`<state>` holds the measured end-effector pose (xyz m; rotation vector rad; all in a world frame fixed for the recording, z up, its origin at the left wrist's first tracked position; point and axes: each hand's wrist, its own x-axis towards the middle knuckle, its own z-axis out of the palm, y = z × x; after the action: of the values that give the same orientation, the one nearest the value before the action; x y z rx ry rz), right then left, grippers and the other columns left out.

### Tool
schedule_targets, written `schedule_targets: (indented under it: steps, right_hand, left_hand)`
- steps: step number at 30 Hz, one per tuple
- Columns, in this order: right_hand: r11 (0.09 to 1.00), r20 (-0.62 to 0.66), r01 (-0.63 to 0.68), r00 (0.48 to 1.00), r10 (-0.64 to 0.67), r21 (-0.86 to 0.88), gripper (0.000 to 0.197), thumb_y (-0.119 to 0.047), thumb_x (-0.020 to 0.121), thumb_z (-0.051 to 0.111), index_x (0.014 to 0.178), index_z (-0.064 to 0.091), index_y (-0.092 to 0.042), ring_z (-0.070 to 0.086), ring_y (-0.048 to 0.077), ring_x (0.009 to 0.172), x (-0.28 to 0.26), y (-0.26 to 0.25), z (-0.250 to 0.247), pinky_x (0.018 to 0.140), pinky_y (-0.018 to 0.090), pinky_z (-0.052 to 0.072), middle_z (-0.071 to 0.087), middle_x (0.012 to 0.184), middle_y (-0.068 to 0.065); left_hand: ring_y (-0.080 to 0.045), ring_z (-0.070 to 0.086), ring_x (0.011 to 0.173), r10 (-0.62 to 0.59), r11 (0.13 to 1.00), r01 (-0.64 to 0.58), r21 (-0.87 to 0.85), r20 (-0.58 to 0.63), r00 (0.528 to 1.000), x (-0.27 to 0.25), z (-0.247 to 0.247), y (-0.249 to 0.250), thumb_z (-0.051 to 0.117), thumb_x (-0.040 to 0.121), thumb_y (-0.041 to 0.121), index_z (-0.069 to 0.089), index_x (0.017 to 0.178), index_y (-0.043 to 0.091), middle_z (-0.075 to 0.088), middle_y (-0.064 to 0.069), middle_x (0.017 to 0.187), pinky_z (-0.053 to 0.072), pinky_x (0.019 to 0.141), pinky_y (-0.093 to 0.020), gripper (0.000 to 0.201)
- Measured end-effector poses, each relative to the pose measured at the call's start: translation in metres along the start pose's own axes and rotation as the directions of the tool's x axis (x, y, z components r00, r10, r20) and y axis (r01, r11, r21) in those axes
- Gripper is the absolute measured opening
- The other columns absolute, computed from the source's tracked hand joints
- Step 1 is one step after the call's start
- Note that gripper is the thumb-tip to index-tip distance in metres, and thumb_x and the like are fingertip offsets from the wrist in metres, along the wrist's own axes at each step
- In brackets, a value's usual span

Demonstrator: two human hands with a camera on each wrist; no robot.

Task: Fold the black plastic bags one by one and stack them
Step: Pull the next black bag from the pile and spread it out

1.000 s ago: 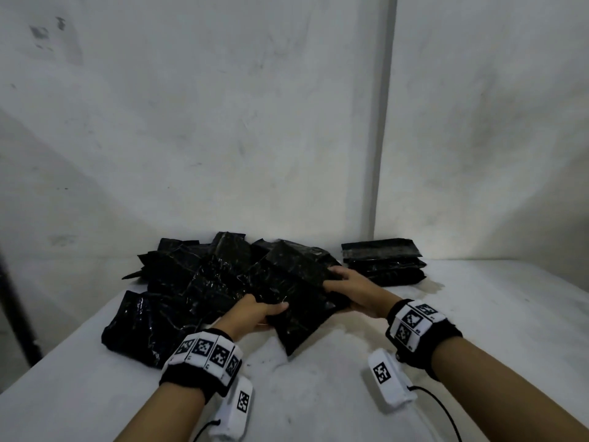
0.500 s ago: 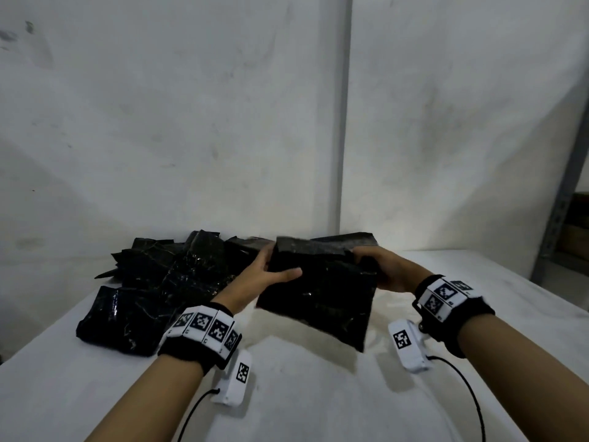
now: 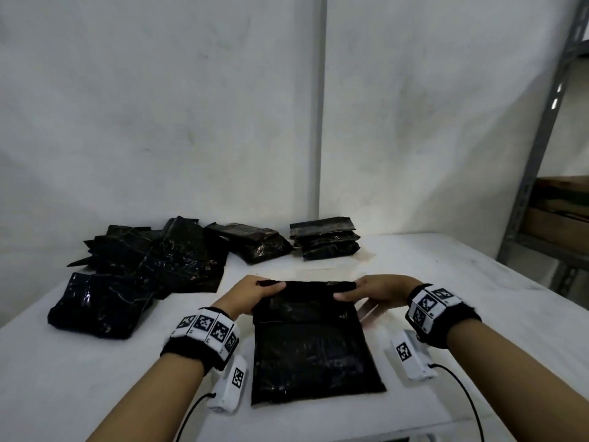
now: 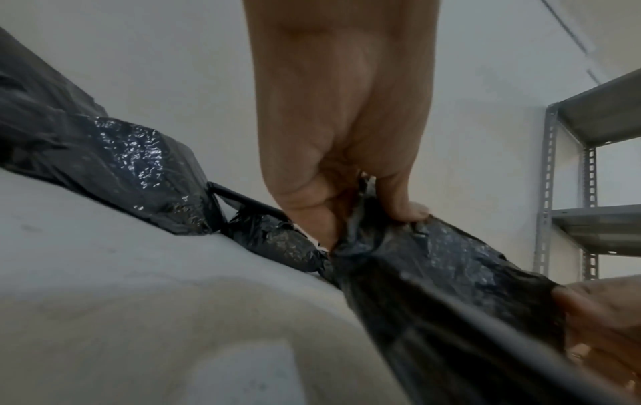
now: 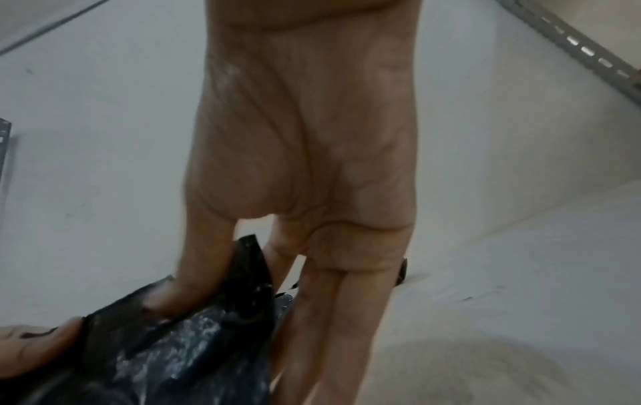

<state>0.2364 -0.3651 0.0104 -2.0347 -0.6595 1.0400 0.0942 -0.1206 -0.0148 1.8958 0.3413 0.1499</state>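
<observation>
White tabletop: the left hand and right hand each pinch the far edge of a crinkled, glossy black bag lying flat (wrist views show thumbs clamping film), near the folded stack.

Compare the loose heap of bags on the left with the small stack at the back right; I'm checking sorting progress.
The heap sprawls wide, its bags crumpled and overlapping at odd angles; the stack is compact, with bags folded flat and squared one atop another. The heap holds more bags. Both are glossy black plastic resting on the white table.
</observation>
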Motion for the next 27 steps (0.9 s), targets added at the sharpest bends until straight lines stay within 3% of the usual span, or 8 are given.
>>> schedule_targets:
  steps: [3,7,13,17,19,22,27]
  right_hand:
    - [0.997,-0.083,0.079,0.994,-0.078,0.006,0.032,-0.03,0.089,0.068,0.11,0.07,-0.005,0.068,0.017,0.088,0.006,0.011,-0.006,0.093,0.041,0.054,0.071,0.104,0.009]
    - [0.98,-0.163,0.186,0.971,-0.174,0.063,0.021,-0.021,0.089,0.069,0.106,0.068,-0.008,0.067,0.014,0.078,0.007,0.016,-0.008,0.078,0.03,0.057,0.069,0.089,0.005]
    - [0.962,-0.221,0.206,0.961,-0.165,0.18,0.023,-0.025,0.085,0.073,0.103,0.07,-0.01,0.067,0.012,0.079,0.01,0.022,-0.007,0.073,0.024,0.055,0.071,0.093,0.002]
    - [0.974,-0.353,0.211,0.92,-0.17,0.081,0.022,-0.026,0.082,0.076,0.098,0.075,-0.011,0.051,0.005,0.06,0.016,0.024,-0.006,0.054,0.016,0.039,0.065,0.076,-0.005]
    - [0.961,-0.381,0.239,0.909,-0.171,0.14,0.022,-0.019,0.081,0.077,0.099,0.076,-0.006,0.044,0.005,0.053,0.02,0.026,-0.006,0.049,0.015,0.037,0.06,0.073,-0.001]
    - [0.933,-0.364,0.251,0.92,-0.147,0.257,0.02,-0.012,0.081,0.076,0.098,0.075,-0.003,0.052,0.004,0.053,0.021,0.028,-0.006,0.05,0.013,0.045,0.062,0.075,0.005]
    - [0.862,-0.321,0.25,0.941,-0.108,0.442,0.025,-0.001,0.086,0.068,0.107,0.065,0.01,0.07,0.011,0.069,0.019,0.027,-0.003,0.062,0.015,0.057,0.069,0.084,0.014]
  left_hand:
    - [-0.013,0.064,0.079,-0.004,0.995,0.003,-0.102,-0.008,1.0,-0.001,0.0,-0.002,0.069,0.086,0.02,0.068,0.108,0.002,0.068,-0.008,0.095,0.053,0.067,-0.021,0.028]
    - [-0.014,0.066,0.078,0.012,0.985,-0.017,-0.169,-0.032,0.999,-0.003,-0.006,-0.005,0.069,0.084,0.002,0.067,0.102,0.002,0.068,-0.009,0.09,0.056,0.065,-0.02,0.019]
    - [-0.015,0.062,0.074,-0.002,0.974,-0.04,-0.224,-0.184,0.983,-0.002,-0.012,-0.009,0.067,0.085,0.001,0.067,0.094,0.0,0.066,-0.01,0.083,0.055,0.058,-0.016,0.009]
    - [-0.015,0.067,0.081,-0.033,0.956,0.005,-0.293,-0.091,0.995,-0.001,-0.009,-0.009,0.072,0.083,0.01,0.064,0.104,0.006,0.069,-0.011,0.097,0.054,0.062,-0.017,0.023]
    - [-0.015,0.068,0.077,-0.089,0.958,0.075,-0.277,-0.039,0.995,0.001,-0.008,-0.011,0.072,0.08,0.001,0.062,0.101,0.003,0.068,-0.013,0.096,0.055,0.061,-0.019,0.023]
    - [-0.01,0.066,0.063,-0.116,0.957,0.101,-0.271,-0.039,0.992,0.004,-0.006,-0.015,0.067,0.083,-0.002,0.063,0.085,0.0,0.064,-0.012,0.083,0.056,0.061,-0.018,0.005]
    - [-0.007,0.064,0.053,-0.152,0.933,0.1,-0.347,-0.127,0.98,0.008,-0.006,-0.015,0.068,0.083,-0.003,0.059,0.083,0.004,0.062,-0.009,0.08,0.054,0.052,-0.017,0.011]
